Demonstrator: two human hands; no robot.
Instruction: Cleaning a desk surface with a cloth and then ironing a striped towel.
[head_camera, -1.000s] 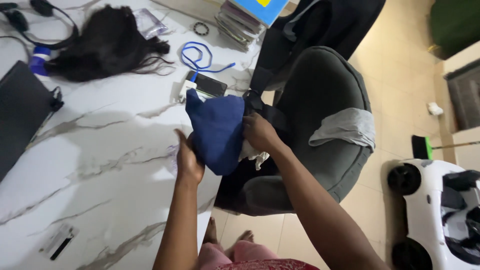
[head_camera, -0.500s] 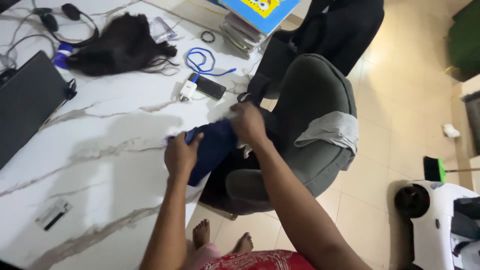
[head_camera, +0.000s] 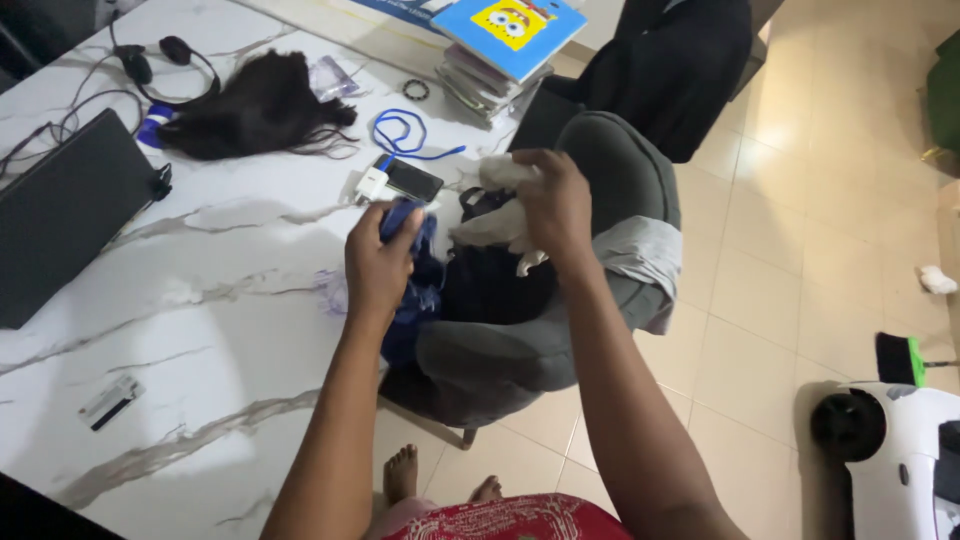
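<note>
A dark blue cloth (head_camera: 412, 285), bunched and creased, hangs over the right edge of a white marble table (head_camera: 200, 330); the left hand (head_camera: 378, 262) is clenched around its top. Just right of it, the right hand (head_camera: 555, 205) grasps a crumpled whitish cloth (head_camera: 497, 222) above a grey armchair (head_camera: 600, 290). The fingers cover much of both cloths, and the blue one's lower end is lost in shadow. Farther along the table lie a phone (head_camera: 412, 180), a blue cable (head_camera: 400, 130) and dark hair (head_camera: 255, 108).

Laptop (head_camera: 60, 215) at worktop (head_camera: 200, 330) left edge; wig (head_camera: 255, 110) behind it, phone (head_camera: 412, 180) near right edge, books (head_camera: 500, 50) far-right corner. Chair (head_camera: 560, 300) right of worktop.
</note>
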